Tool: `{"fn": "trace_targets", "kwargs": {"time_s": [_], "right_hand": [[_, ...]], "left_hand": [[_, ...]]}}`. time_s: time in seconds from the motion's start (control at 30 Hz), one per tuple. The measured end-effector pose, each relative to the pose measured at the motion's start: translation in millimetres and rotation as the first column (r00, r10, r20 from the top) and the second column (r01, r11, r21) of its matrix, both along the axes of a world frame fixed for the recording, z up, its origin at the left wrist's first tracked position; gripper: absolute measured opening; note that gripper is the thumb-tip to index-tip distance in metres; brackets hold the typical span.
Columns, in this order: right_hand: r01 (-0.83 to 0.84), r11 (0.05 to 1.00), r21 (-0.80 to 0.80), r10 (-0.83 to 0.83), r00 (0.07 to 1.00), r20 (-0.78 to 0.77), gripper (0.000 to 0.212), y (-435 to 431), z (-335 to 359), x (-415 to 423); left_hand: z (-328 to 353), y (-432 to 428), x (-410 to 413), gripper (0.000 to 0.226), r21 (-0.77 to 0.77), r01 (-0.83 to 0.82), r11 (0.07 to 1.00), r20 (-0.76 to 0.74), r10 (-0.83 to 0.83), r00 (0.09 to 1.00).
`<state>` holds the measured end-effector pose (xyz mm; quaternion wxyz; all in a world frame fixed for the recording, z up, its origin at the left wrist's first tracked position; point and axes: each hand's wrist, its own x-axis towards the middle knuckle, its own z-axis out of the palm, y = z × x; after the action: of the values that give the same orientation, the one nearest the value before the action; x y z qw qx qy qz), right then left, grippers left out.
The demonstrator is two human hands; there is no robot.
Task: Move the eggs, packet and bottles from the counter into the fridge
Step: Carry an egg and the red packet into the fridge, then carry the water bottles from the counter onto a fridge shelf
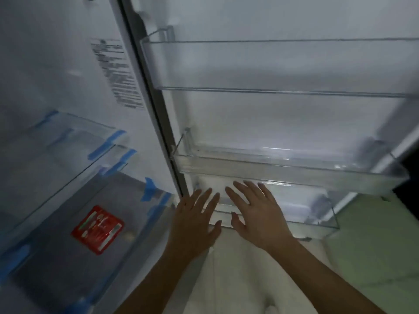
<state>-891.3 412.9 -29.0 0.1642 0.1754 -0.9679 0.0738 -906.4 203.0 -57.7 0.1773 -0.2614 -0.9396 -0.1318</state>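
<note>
The fridge stands open in front of me. A red packet (98,230) lies flat on the lowest glass shelf (56,268) inside the fridge at the lower left. My left hand (195,220) and my right hand (256,214) are both empty, fingers spread, palms down, side by side in front of the lowest clear door bin (322,223). The left hand is close to the door's hinge edge. No eggs or bottles are in sight. The view is blurred.
The open door (272,14) carries a top clear bin (272,64) and a middle clear bin (294,168), both bare. Inside the fridge, upper glass shelves with blue tape (106,141) sit on the left. A pale floor (374,257) shows at lower right.
</note>
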Motion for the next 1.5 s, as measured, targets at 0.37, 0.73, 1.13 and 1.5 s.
{"fn": "trace_targets", "kwargs": {"time_s": [0.37,0.73,1.13,1.5], "right_hand": [[0.609,0.793,0.016,-0.609,0.792,0.041,0.058,89.1,4.6,141.4],[0.949,0.316,0.0,-0.947,0.315,0.067,0.058,139.5,9.4,366.5],[0.968,-0.247,-0.043,-0.966,-0.242,0.09,0.057,74.3,1.7,662.2],[0.854,-0.519,-0.039,-0.853,-0.514,0.087,0.058,3.6,-12.4,816.9]], "left_hand": [[19.6,127.5,27.7,0.063,0.005,0.463,0.886,0.073,-0.462,0.884],[30.7,270.4,186.6,0.059,-0.022,0.85,0.526,0.092,-0.846,0.526],[28.0,322.7,468.8,0.062,-0.052,0.995,0.085,0.162,-0.982,0.092],[11.5,309.0,642.9,0.06,-0.039,0.987,-0.157,0.23,-0.963,-0.144]]}}
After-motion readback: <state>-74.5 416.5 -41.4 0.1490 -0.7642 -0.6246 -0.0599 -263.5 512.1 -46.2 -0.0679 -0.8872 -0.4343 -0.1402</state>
